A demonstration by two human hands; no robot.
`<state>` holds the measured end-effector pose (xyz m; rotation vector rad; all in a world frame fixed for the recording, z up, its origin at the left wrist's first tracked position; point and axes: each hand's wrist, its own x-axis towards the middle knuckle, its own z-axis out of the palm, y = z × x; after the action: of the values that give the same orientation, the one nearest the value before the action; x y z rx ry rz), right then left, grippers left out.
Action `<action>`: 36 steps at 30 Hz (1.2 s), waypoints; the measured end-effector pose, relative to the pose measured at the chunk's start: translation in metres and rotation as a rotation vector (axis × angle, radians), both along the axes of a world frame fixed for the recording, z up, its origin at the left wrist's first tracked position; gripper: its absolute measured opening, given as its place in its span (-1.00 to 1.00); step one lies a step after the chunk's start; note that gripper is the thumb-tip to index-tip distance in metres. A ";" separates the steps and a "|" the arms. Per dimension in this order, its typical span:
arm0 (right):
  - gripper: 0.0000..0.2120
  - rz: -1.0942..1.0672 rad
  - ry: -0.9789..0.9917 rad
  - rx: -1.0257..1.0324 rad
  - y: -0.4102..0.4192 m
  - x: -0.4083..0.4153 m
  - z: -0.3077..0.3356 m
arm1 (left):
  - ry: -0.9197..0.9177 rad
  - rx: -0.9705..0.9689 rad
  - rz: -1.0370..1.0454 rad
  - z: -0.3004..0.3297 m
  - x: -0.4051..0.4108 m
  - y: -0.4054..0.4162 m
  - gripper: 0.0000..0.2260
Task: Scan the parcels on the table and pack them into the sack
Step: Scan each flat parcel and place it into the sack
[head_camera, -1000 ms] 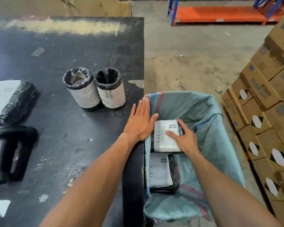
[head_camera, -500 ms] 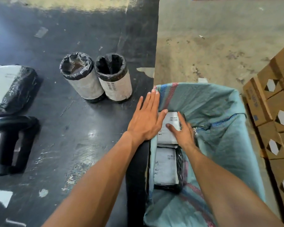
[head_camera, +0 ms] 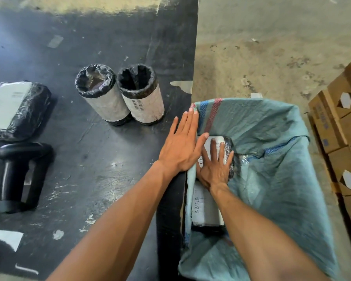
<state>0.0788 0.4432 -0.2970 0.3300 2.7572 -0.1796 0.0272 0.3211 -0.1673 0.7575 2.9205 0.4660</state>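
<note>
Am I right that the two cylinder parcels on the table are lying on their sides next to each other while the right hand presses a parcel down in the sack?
Not quite. In the head view the two cylinder parcels stand upright, side by side on the table, not on their sides. The rest holds: the right hand presses a parcel down in the sack.

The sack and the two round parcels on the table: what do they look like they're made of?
The sack looks like woven plastic cloth: matte teal, fine weave, coloured stripes near its rim. The two round parcels seem wrapped in glossy black plastic film, crinkled at the tops, with white paper labels around them; one label shows barcodes. Their contents are hidden.
</note>
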 end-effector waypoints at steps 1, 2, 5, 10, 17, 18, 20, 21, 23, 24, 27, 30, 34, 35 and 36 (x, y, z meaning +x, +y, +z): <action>-0.08 0.001 -0.006 0.006 0.001 -0.001 -0.001 | 0.005 -0.002 0.000 0.000 0.000 0.000 -0.37; -0.09 0.004 -0.011 0.008 0.002 -0.001 -0.001 | 0.010 -0.005 0.000 -0.001 0.000 0.001 -0.37; -0.24 0.010 -0.060 0.010 0.000 -0.001 0.002 | 0.000 -0.010 0.000 -0.001 0.000 0.001 -0.37; -0.34 0.000 -0.141 -0.037 0.002 -0.004 0.009 | -0.017 -0.006 -0.008 0.000 0.002 0.001 -0.37; -0.44 -0.056 -0.117 -0.267 0.012 -0.001 0.023 | -0.024 -0.009 -0.010 0.000 0.001 0.000 -0.37; -0.44 -0.069 -0.104 -0.308 0.014 0.001 0.026 | -0.024 -0.008 -0.013 0.000 0.001 0.000 -0.37; -0.45 -0.117 -0.070 -0.387 0.015 0.003 0.034 | -0.030 0.000 -0.016 0.000 0.001 0.000 -0.38; -0.44 -0.147 -0.047 -0.414 0.014 0.004 0.038 | -0.036 0.005 -0.018 0.000 0.000 0.000 -0.38; -0.43 -0.197 -0.017 -0.427 0.013 0.009 0.045 | -0.047 0.020 -0.018 0.001 0.000 0.000 -0.37; -0.43 -0.219 -0.015 -0.424 0.012 0.013 0.050 | -0.053 0.027 -0.019 0.001 0.000 0.000 -0.37; -0.40 -0.312 -0.010 -0.421 0.013 0.026 0.067 | -0.106 0.082 -0.028 0.005 0.001 -0.002 -0.34; -0.43 -0.379 0.069 -0.409 0.012 0.042 0.093 | -0.227 0.228 -0.044 0.014 0.003 -0.011 -0.35; -0.38 -0.461 0.168 -0.367 0.007 0.062 0.139 | -0.274 0.166 -0.160 0.027 0.006 -0.034 -0.35; -0.37 -0.475 0.191 -0.345 0.005 0.065 0.151 | -0.252 0.141 -0.206 0.032 0.007 -0.042 -0.37; -0.36 -0.485 0.216 -0.327 0.001 0.068 0.162 | -0.232 0.129 -0.252 0.037 0.008 -0.052 -0.41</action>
<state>0.1467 0.4439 -0.1347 0.9276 2.7350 -0.8192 0.0354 0.2694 -0.1306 0.9976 2.5582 0.6708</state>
